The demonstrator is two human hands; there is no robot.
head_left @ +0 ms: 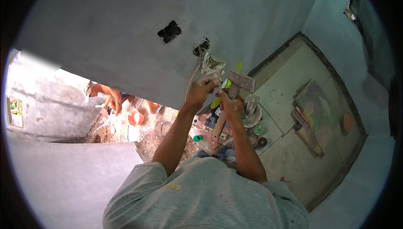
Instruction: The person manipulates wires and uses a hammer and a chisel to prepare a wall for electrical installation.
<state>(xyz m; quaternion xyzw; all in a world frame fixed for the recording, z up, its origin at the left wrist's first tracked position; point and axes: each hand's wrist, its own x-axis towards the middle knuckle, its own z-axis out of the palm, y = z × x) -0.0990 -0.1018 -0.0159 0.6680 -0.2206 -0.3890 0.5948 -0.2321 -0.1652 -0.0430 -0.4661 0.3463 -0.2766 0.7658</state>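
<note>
The left hand (201,91) and right hand (232,104) come close together, fingers bent, just below a white electrical fitting (213,64) beside a wall hole (203,44); whether either grips anything cannot be told.

Speckled grey short-sleeved shirt (205,195)

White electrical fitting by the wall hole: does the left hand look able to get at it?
Likely yes: the left hand is just below the white electrical fitting in view, with nothing visible between them.

I cannot identify the detail between my left grip (201,91) and right grip (233,106): too small. Shirt (205,195): cut off below.
</note>
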